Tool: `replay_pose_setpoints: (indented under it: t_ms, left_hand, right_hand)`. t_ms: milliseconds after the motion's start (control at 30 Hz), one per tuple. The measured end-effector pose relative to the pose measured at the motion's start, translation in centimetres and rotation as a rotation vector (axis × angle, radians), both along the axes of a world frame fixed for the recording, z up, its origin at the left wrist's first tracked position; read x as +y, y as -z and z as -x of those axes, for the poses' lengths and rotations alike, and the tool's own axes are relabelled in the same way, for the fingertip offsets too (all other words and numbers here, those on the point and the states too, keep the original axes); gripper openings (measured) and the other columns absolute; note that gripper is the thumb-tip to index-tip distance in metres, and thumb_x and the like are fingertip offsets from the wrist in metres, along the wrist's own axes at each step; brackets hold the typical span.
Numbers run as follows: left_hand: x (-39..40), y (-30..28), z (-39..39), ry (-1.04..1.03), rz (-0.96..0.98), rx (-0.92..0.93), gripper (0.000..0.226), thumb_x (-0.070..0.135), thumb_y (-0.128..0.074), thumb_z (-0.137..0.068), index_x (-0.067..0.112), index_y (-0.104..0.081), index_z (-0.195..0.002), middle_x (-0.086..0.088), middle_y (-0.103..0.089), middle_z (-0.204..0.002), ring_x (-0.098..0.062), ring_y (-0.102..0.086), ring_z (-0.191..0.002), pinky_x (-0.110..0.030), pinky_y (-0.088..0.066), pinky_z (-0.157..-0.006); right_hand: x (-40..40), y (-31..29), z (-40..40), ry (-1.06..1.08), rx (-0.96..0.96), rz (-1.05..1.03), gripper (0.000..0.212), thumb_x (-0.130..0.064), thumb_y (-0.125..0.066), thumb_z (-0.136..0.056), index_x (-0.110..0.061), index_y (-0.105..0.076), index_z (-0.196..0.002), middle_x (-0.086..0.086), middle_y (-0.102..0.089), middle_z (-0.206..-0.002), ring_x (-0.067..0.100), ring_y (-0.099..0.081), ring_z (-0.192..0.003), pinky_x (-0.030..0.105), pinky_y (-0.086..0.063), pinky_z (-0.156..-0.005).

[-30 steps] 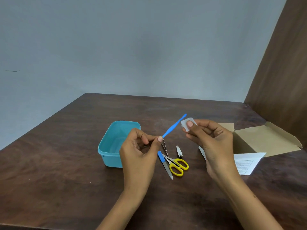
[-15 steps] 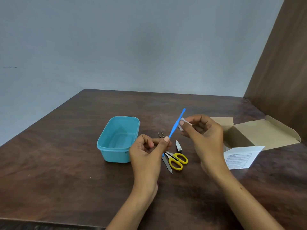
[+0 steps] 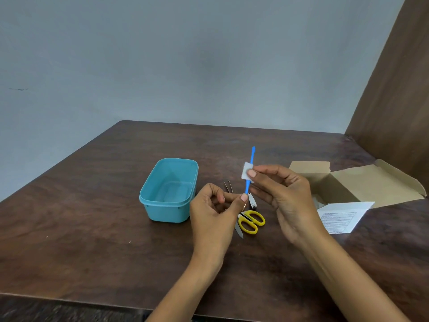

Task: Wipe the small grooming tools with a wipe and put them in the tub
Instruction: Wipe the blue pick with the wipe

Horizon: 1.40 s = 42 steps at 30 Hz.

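Observation:
My left hand [image 3: 214,213] pinches the lower end of a thin blue stick tool [image 3: 251,156], which stands nearly upright. My right hand [image 3: 284,201] presses a small white wipe [image 3: 245,173] around the stick's middle. An empty teal tub [image 3: 170,191] sits on the table just left of my left hand. Behind and under my hands lie tweezers [image 3: 228,185], a small nail clipper [image 3: 252,201], yellow-handled scissors [image 3: 251,222] and a metal file tip [image 3: 239,232], partly hidden by my left hand.
An open cardboard box [image 3: 362,182] lies at the right, with a printed white packet [image 3: 343,217] in front of it. The dark wooden table [image 3: 92,228] meets a brown panel [image 3: 399,89] at the right and a grey wall behind.
The blue stick has swung from a rightward tilt to nearly upright. My right hand has brought the wipe onto the stick and slid it down toward the middle.

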<state>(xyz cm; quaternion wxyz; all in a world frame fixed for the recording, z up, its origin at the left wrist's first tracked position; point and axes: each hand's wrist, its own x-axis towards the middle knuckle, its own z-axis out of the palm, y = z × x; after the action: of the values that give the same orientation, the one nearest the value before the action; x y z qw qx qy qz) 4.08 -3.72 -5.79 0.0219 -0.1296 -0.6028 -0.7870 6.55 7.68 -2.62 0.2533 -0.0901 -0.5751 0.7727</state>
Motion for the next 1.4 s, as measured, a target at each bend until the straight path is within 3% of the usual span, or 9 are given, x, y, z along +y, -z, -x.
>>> replay_pose_setpoints:
  t_ms: [167,300,433,700,933,1100,1267,1400]
  left_hand:
    - [-0.3,0.0,0.3,0.042,0.071,0.035,0.022,0.002,-0.078,-0.071,0.011,-0.059,-0.079,-0.008,-0.074,-0.075,-0.016,-0.071,-0.074,-0.023,-0.055,-0.067]
    - [-0.5,-0.8,0.9,0.04,0.045,-0.006,0.018,0.019,-0.07,-0.082,0.013,-0.071,-0.099,-0.003,-0.075,-0.092,-0.017,-0.07,-0.09,-0.036,-0.059,-0.078]
    - [-0.4,-1.7,1.7,-0.009,0.056,-0.001,0.014,0.019,-0.068,-0.083,0.01,-0.073,-0.093,-0.004,-0.075,-0.085,-0.019,-0.071,-0.085,-0.034,-0.059,-0.08]
    - [-0.3,-1.2,2.1,-0.011,0.034,-0.03,0.005,0.011,-0.071,-0.079,0.015,-0.073,-0.082,0.005,-0.073,-0.072,-0.014,-0.071,-0.079,-0.022,-0.057,-0.074]
    - [-0.1,-1.2,1.9,0.045,-0.082,-0.092,0.011,0.009,-0.07,-0.08,0.006,-0.074,-0.089,0.004,-0.074,-0.074,-0.009,-0.071,-0.077,-0.02,-0.057,-0.073]
    - [-0.1,-1.4,2.1,0.092,-0.14,-0.128,0.011,0.01,-0.067,-0.083,0.005,-0.072,-0.091,0.002,-0.074,-0.078,-0.009,-0.071,-0.078,-0.021,-0.058,-0.069]
    - [-0.2,-1.3,2.2,0.142,-0.089,-0.142,0.017,0.011,-0.071,-0.079,0.002,-0.072,-0.094,-0.005,-0.075,-0.081,-0.019,-0.072,-0.082,-0.028,-0.059,-0.076]
    - [-0.3,-1.3,2.3,0.162,-0.096,-0.187,0.014,0.008,-0.073,-0.076,0.003,-0.074,-0.089,-0.007,-0.075,-0.082,-0.023,-0.072,-0.083,-0.03,-0.06,-0.072]
  right_hand:
    - [0.3,0.0,0.2,-0.004,0.008,-0.101,0.012,0.001,-0.074,-0.072,-0.007,-0.071,-0.081,0.003,-0.075,-0.078,0.015,-0.071,-0.076,0.024,-0.057,-0.066]
    - [0.9,-0.2,0.1,-0.055,-0.042,-0.346,0.013,0.0,-0.073,-0.074,-0.005,-0.073,-0.086,0.007,-0.075,-0.084,0.013,-0.071,-0.077,0.019,-0.055,-0.07]
    - [1.1,0.1,0.1,-0.12,-0.086,-0.51,0.012,-0.003,-0.072,-0.076,-0.006,-0.074,-0.088,0.005,-0.075,-0.083,0.01,-0.07,-0.075,0.015,-0.052,-0.066]
    - [1.2,0.7,-0.1,-0.071,-0.09,-0.691,0.01,-0.009,-0.078,-0.073,-0.011,-0.074,-0.082,0.003,-0.075,-0.078,0.013,-0.071,-0.072,0.023,-0.057,-0.069]
    - [1.8,1.0,-1.6,-0.041,-0.164,-0.842,0.006,-0.011,-0.074,-0.078,-0.016,-0.074,-0.081,-0.002,-0.074,-0.076,0.006,-0.069,-0.069,0.019,-0.055,-0.067]
    - [1.7,0.8,-2.0,-0.093,-0.187,-0.742,0.006,-0.011,-0.072,-0.079,-0.017,-0.073,-0.081,0.002,-0.074,-0.078,0.01,-0.069,-0.071,0.019,-0.055,-0.066]
    - [1.1,0.2,-1.5,-0.1,-0.151,-0.561,0.006,-0.008,-0.072,-0.078,-0.013,-0.074,-0.081,0.0,-0.075,-0.079,0.006,-0.068,-0.071,0.013,-0.052,-0.064]
    - [1.0,0.4,-1.7,-0.102,-0.169,-0.505,0.006,-0.009,-0.072,-0.077,-0.011,-0.074,-0.082,0.001,-0.075,-0.079,0.004,-0.067,-0.069,0.011,-0.049,-0.06]
